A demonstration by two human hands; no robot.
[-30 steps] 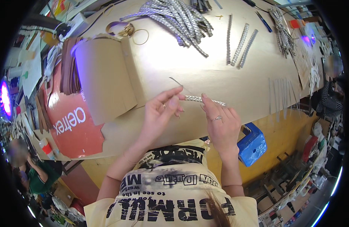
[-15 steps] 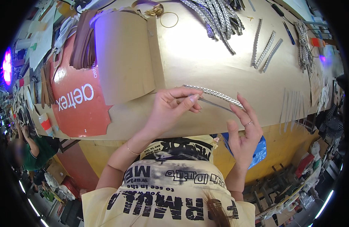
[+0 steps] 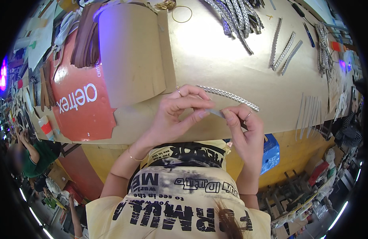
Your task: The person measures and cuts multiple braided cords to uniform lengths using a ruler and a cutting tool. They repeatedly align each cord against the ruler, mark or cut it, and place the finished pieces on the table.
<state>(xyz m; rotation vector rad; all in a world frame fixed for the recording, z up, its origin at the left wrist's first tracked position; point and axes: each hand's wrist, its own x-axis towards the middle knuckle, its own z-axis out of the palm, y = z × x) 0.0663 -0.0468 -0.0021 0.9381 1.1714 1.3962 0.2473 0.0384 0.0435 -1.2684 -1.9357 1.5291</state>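
Observation:
My left hand pinches one end of a thin flat grey strip between thumb and fingers. Its other side is gripped by my right hand, thumb against the fingers, so the strip spans the short gap between both hands. A darker bit of it shows below the right fingers. Just beyond the hands is a silver braided strap, slightly curved. Its left end comes close to my left fingertips; whether they touch, I cannot tell.
Three short braided straps lie at the back right, near a pen. A bundle of braided straps is at the far middle. Loose grey strips lie at the right edge. A curved cardboard piece stands left, beside a red board.
My right hand has left the braided strap's right end, moved left and closed on the grey strip. The braided strap now sits beyond the hands, apart from the right hand.

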